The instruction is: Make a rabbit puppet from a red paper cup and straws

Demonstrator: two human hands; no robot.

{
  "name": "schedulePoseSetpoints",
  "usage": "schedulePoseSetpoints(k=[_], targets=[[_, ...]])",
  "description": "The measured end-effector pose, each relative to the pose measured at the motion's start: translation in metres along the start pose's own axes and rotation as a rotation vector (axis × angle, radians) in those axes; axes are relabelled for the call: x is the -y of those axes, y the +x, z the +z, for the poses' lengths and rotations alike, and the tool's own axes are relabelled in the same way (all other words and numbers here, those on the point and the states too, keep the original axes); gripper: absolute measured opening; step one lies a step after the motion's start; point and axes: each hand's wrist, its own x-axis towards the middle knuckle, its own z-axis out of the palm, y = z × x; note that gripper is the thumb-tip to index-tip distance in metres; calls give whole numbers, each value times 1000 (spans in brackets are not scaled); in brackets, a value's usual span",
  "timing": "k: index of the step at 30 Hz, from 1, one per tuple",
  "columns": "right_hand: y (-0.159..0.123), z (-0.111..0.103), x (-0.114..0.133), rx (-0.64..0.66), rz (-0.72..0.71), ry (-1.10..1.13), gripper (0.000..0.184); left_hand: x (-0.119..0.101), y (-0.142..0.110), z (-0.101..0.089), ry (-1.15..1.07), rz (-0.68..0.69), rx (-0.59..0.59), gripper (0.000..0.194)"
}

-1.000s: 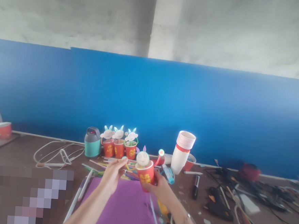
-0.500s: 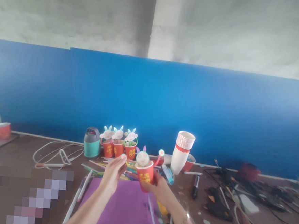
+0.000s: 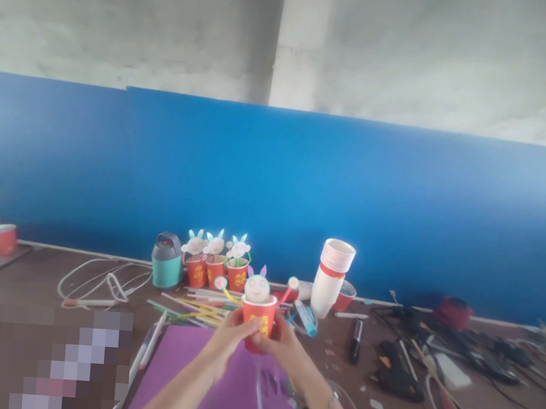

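Note:
Between both hands is a red paper cup (image 3: 257, 309) with yellow printed characters, held upright above a purple sheet (image 3: 172, 372). A round paper rabbit face (image 3: 257, 288) with purple ears rises from its mouth. Two arms stick out at its sides, a yellow one on the left and a red one on the right, each ending in a round paw. My left hand (image 3: 233, 337) is closed on the cup's left side, thumb across the front. My right hand (image 3: 282, 342) grips the right side. Behind stand three similar rabbit cups (image 3: 215, 269).
Loose coloured sticks (image 3: 200, 306) lie behind the purple sheet. A teal and grey container (image 3: 166, 265) stands left, a stack of paper cups (image 3: 334, 271) right. Farther right are a black marker (image 3: 355, 341), a glue gun (image 3: 396, 375) and tangled cables. A blue partition (image 3: 274, 186) closes the back.
My left hand has let go of the yellow arm's paw and moved right and down onto the cup. The cup has shifted slightly left and stands straighter.

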Motion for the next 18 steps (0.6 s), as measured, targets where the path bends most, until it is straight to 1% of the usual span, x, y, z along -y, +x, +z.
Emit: schedulePoseSetpoints(k=[1,2,3,4,5,6,7,9,12,15,18], targets=[[-1,1,0,10,23,-38,65,1,1,0,8,13,-42,44],[-2,1,0,22,52,-92,60,1,1,-1,15,26,-78,43],[-2,1,0,34,85,-157,50,0,2,-1,21,40,-106,42],[-3,1,1,45,121,-231,36,-1,2,-2,23,51,-127,41],[-4,1,1,48,156,-300,22,-3,2,-2,22,60,-139,40],[-4,1,2,46,190,-363,13,-5,1,-3,19,65,-146,40],[-5,2,2,39,218,-416,11,-7,1,-3,15,67,-152,39],[-6,3,5,38,251,-477,14,-9,1,-4,7,69,-162,39],[-10,6,12,86,290,-481,14,-9,2,-6,3,73,-162,39],[-14,8,20,123,355,-475,14,-8,3,-8,2,70,-134,38],[-14,8,21,117,348,-493,12,-6,4,-8,3,69,-113,39]])
